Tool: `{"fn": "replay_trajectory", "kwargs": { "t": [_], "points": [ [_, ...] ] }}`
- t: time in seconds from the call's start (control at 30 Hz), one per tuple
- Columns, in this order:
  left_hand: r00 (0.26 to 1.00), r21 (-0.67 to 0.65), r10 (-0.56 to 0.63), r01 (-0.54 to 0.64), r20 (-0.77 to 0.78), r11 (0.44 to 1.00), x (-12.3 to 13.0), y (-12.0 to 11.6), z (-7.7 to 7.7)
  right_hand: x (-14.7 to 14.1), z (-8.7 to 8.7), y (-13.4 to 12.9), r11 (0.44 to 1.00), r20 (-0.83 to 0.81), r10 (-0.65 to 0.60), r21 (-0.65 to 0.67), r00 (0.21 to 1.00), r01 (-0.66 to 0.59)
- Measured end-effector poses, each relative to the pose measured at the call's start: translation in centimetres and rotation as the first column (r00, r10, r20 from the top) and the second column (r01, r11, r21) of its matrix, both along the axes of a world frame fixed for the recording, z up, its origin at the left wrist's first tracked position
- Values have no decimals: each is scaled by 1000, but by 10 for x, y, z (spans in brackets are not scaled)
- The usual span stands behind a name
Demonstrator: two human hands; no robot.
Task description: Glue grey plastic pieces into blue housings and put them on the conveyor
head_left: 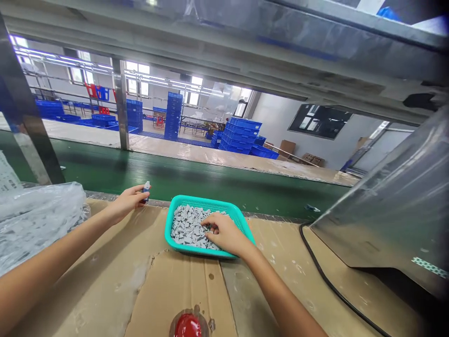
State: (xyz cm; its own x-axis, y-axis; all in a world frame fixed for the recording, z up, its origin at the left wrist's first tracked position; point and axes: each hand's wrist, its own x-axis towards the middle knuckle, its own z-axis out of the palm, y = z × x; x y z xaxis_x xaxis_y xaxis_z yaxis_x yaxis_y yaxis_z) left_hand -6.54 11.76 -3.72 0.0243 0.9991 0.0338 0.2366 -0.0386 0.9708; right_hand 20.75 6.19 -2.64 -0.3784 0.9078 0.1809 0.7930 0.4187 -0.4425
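Many grey pieces (189, 229) lie in the turquoise basket (206, 251); your half-curled right hand (225, 231) touches them, but I cannot tell if it grips any. Farther left, your left hand (131, 200), fingers closed, pinches a small grey-blue part (147, 186).

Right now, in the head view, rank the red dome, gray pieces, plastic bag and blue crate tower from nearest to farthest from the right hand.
1. Gray pieces: touching the right hand, inside the teal basket.
2. Red dome: bottom edge.
3. Plastic bag: far left side.
4. Blue crate tower: background, beyond the green belt.
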Motion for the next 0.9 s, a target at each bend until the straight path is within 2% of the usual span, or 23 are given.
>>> {"fn": "replay_trajectory", "kwargs": {
  "t": [0.03,0.07,0.1,0.17,0.27,0.37,0.53,0.7,0.9],
  "points": [
    [979,56,43,-33,-198,998,-2,13,-4,1,-2,0,1000,3,-3,4,1000,3],
    [922,117,103,-64,-372,991,-2,25,-8,1,-4,0,1000,4,-6,8,1000,6],
    [865,168,152,-80,-478,983,-1,37,-12,3,-5,0,1000,3,-10,14,1000,10],
    [783,250,215,-78,-583,965,3,56,-19,5,-6,-1,1000,-1,-13,27,1000,13],
    [713,331,242,-14,-659,943,12,73,-30,7,-5,-2,998,-4,-24,56,1000,25],
    [639,385,278,30,-717,922,13,79,-42,7,-4,-2,996,-9,-36,75,999,37],
    [556,431,359,-1,-750,902,7,80,-53,6,-5,-3,998,-26,-13,63,1000,15],
    [531,452,403,-42,-745,891,8,79,-54,7,-4,-3,999,-17,2,41,1000,-1],
    [545,440,382,-27,-746,898,8,79,-53,6,-2,-4,1000,15,1,14,1000,-1]
  ]
}}
